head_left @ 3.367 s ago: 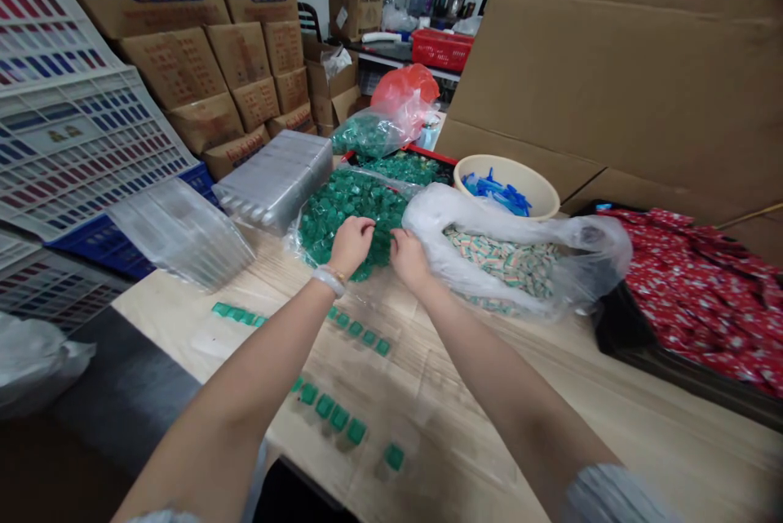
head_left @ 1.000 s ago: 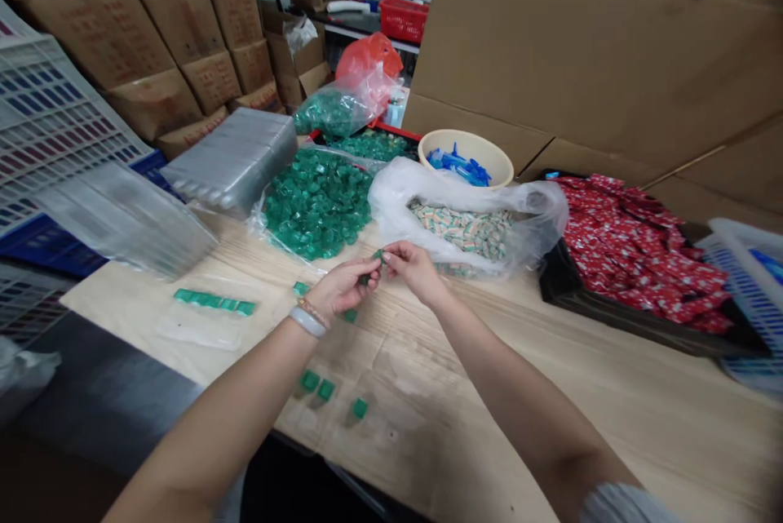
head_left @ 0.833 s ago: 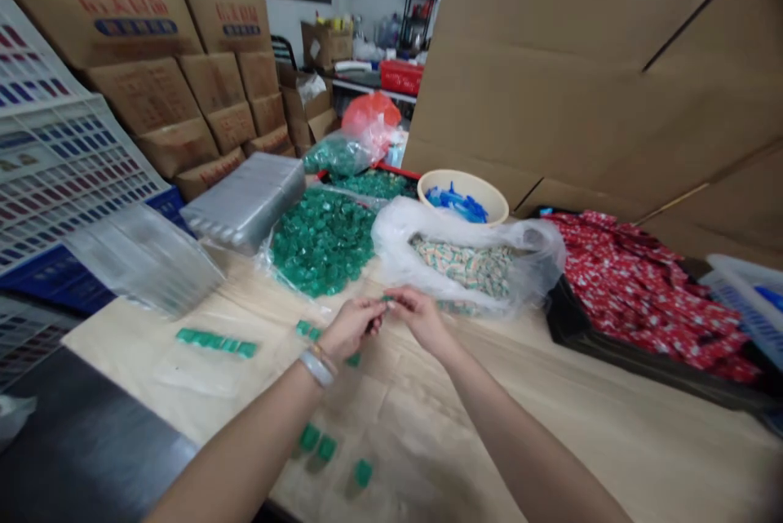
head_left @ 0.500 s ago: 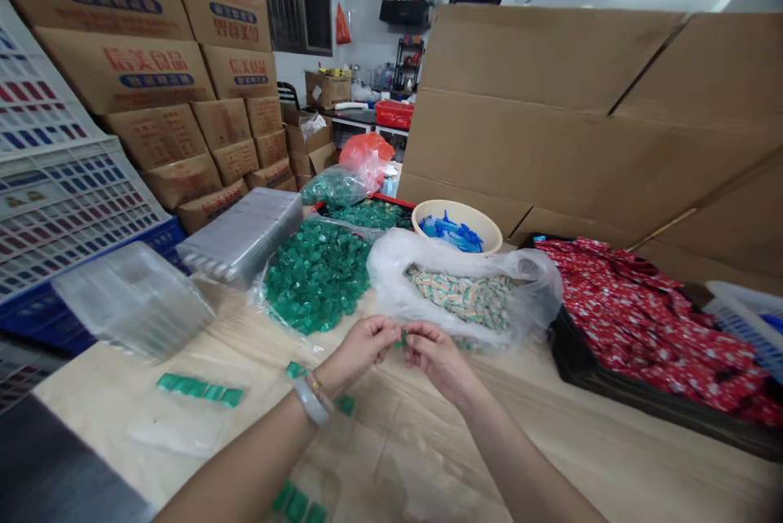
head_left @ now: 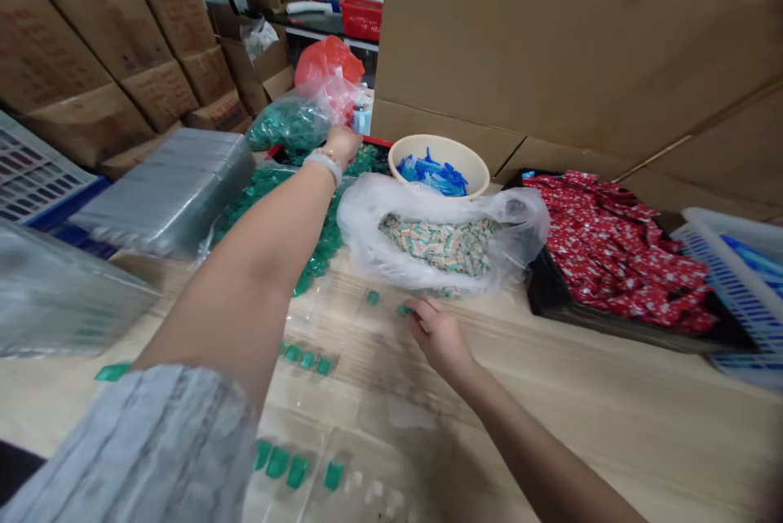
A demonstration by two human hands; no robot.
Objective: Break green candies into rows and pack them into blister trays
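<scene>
My left hand reaches far forward over the red-rimmed dark tray that holds small green pieces; its fingertips are hidden from me. Nearer in, my right hand pinches a small green wrapped piece low over the table. Another green piece lies just left of it, apparently in clear plastic. Rows of green pieces sit in clear plastic trays on the tabletop. Beneath my left forearm, a heap of green pieces shows in part.
A white plastic bag of striped pieces stands before a cream bowl of blue packets. To the right are a black tray of red packets and a white basket. Stacked clear trays and cartons occupy the left.
My hands were together above the table; the left has since stretched forward to the red-rimmed tray. My right hand stays near the middle, lower, with a green piece. The view has tipped down.
</scene>
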